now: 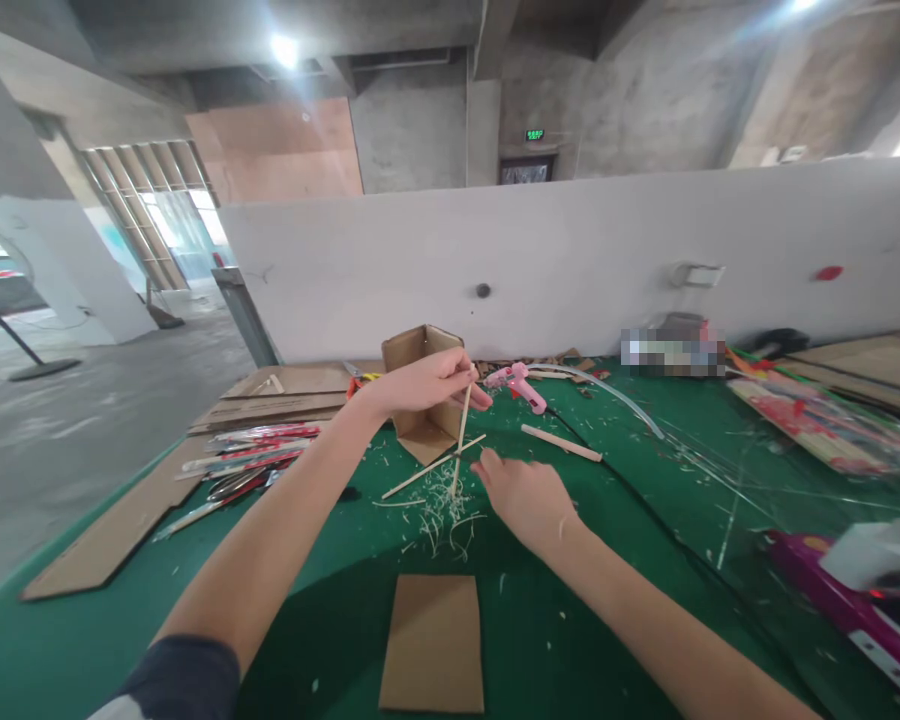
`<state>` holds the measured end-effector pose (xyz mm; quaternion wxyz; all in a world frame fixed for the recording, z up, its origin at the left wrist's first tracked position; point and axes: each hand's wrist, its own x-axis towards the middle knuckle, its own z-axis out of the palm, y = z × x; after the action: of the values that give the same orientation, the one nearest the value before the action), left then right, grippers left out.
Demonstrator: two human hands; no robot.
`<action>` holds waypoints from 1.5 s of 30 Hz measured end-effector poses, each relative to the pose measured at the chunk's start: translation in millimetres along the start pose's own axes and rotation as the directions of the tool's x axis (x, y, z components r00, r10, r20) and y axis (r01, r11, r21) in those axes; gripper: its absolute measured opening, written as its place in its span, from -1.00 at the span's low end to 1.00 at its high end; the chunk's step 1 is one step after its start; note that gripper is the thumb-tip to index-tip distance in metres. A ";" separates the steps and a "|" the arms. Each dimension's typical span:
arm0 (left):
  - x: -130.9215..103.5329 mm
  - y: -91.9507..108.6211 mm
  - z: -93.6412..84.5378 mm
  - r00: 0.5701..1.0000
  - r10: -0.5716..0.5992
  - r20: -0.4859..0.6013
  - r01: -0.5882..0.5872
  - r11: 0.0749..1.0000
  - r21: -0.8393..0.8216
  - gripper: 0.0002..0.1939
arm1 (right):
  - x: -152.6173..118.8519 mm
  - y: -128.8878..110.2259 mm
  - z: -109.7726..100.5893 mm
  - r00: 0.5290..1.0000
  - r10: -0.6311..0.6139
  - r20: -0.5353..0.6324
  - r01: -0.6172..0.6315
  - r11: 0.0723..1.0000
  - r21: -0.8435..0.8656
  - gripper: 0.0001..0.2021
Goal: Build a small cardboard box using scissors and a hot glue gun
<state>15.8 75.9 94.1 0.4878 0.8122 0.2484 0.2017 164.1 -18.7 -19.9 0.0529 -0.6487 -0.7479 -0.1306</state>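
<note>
My left hand (439,380) pinches the upper end of a thin wooden stick (463,425), which slants down to the green tabletop. Closed near the stick's lower half is my right hand (523,492). A small dark tip shows by its fingers against the stick, but what it grips is mostly hidden. Another thin stick (412,480) lies crosswise behind the held one. Curly wood shavings (441,510) are heaped beneath. Behind my left hand stands a folded cardboard box shape (412,350), open towards me.
A cardboard rectangle (431,645) lies in front of me. Pink glue gun (521,385), its black cord and a pale rod (562,443) are to the right. Packaged tools (247,460) and cardboard strips (120,520) occupy the left. A purple power strip (832,600) sits at right.
</note>
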 end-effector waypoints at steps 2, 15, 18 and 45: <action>-0.6 0.6 0.0 1.000 0.000 0.002 0.000 1.000 -0.008 -0.77 | -1.6 -1.7 0.1 0.997 -0.047 0.059 0.046 0.999 0.015 -0.67; -1.5 -2.9 -16.2 0.995 0.093 -0.024 -0.086 0.974 0.207 -0.76 | 0.4 10.1 -2.6 0.997 -0.065 -0.043 0.064 0.997 -0.031 -0.66; -5.1 1.6 -19.2 0.990 0.142 -0.024 -0.129 0.949 0.289 -0.80 | 3.7 14.2 -3.7 0.990 -0.002 -0.139 -0.004 0.999 -0.041 -0.60; -10.7 12.3 -16.3 0.991 0.135 -0.008 -0.127 0.950 0.285 -0.83 | 2.8 13.1 3.4 0.984 -0.181 0.006 0.181 0.982 -0.060 -0.66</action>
<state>0.5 75.8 111.3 0.3484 0.8855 0.2269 0.2073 176.9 -13.4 -20.9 0.0210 -0.5795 -0.7995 -0.1569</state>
